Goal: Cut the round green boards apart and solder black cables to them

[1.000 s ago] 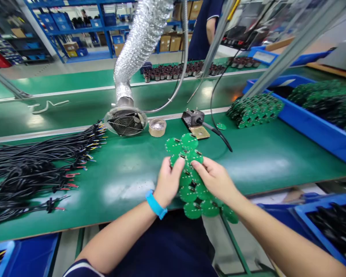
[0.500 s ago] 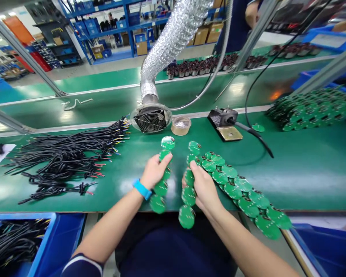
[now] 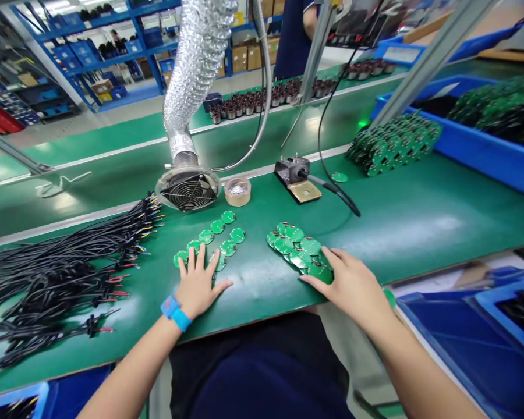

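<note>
My left hand (image 3: 197, 288), with a blue band at the wrist, lies palm down with its fingers spread. Its fingertips touch two strips of round green circuit boards (image 3: 206, 236) lying on the green bench; part of the strips is under the hand. Over to the right, my right hand (image 3: 353, 285) has its thumb and fingers on either side of a layered stack of joined round circuit boards (image 3: 300, 258). The stack's near end runs beneath that palm, and one board shows past the wrist at the bench edge.
Black cables (image 3: 70, 250) are heaped at left. Behind stand a fan (image 3: 189, 191) on a foil duct (image 3: 196, 64), a small round tub (image 3: 237, 192) and a soldering iron holder (image 3: 297, 177). More stacked boards (image 3: 397, 142) and a blue bin (image 3: 489, 166) are at right. A person stands across the bench.
Both strips of boards, one held in each hand before, now lie on the bench at left. My left hand has opened over them; my right hand has moved to the stack. The view has shifted right.
</note>
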`<state>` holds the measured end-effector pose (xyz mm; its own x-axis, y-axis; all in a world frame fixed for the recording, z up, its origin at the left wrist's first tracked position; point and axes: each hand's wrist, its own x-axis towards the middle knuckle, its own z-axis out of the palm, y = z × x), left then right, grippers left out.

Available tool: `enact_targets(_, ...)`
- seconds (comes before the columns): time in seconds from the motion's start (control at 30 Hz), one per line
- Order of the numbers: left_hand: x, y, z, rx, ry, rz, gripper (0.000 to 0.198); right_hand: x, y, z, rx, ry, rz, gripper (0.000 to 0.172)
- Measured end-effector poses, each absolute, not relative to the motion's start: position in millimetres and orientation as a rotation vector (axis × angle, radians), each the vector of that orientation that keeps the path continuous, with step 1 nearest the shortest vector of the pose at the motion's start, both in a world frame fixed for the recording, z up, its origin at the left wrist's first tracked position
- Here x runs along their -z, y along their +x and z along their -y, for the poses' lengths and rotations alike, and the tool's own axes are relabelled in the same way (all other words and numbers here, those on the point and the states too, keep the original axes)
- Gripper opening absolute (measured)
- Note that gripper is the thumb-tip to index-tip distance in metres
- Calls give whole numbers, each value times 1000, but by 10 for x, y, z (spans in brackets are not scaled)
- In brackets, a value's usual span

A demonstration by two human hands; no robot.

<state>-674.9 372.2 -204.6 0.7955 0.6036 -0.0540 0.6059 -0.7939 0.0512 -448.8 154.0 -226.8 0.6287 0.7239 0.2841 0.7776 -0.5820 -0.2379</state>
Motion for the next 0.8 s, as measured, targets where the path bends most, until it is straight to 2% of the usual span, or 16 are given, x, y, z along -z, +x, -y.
enact_targets(0.13,2136,-6721,-3931,-140,3016,-926,42,2183,-4408,-1546,327,-2443,1184,77)
enact_targets(0.2,2079,-6591,-4134,-292,2997,-928,42,2024,-4462,-1594,377,-2412,1115,80)
enact_targets(0.27,1965,-6446,-4202,-527,2852,-997,51,1856,-4582,-1659,388,-2374,1044,86)
enact_targets(0.37,1792,-6281,-3889,-725,2295,-898,53,1712,-4852,-1820,340,-2273,967,98)
enact_targets(0.4,1759,-6247,-3701,-681,2050,-809,51,1702,-4952,-1890,293,-2226,953,96)
enact_targets(0.47,1741,-6202,-3314,-540,1642,-724,56,1726,-5136,-2040,129,-2113,939,83)
enact_targets(0.53,1761,-6184,-3043,-593,1471,-830,48,1776,-5279,-2171,-108,-1990,935,63)
enact_targets(0.6,1785,-6196,-2958,-685,1431,-930,40,1823,-5370,-2263,-372,-1890,921,50)
enact_targets(0.67,1793,-6241,-3009,-713,1445,-939,37,1858,-5420,-2317,-566,-1817,879,45)
enact_targets(0.8,1801,-6341,-3144,-694,1482,-951,44,1904,-5507,-2357,-758,-1642,695,47)
